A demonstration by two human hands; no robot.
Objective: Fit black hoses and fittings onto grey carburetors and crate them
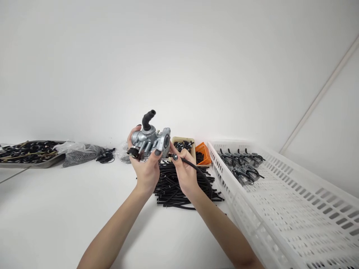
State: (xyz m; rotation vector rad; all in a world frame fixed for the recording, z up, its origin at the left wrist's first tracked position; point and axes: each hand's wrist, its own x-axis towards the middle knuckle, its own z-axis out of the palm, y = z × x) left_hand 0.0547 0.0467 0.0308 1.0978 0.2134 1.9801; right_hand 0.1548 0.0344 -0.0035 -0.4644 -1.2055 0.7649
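Note:
My left hand (147, 168) is wrapped round a silver metal carburetor (150, 141), held up above the white table. A bent black rubber boot (147, 118) sticks up from its top, and a black knob (132, 151) shows at its left side. Between thumb and fingers, my right hand (183, 168) pinches a black rubber hose (193, 164) close to one end. That end is at the lower right side of the carburetor; whether it sits on a fitting is hidden by my fingers. Below both hands lies a pile of black hoses (171, 190).
On the right stands a long white perforated crate (280, 201) with several carburetors (244, 168) at its far end. Behind the hoses are a cream bin (193, 150) and an orange basket (206, 151) of small black parts. A metal tray (47, 162) and plastic bags (81, 153) lie left.

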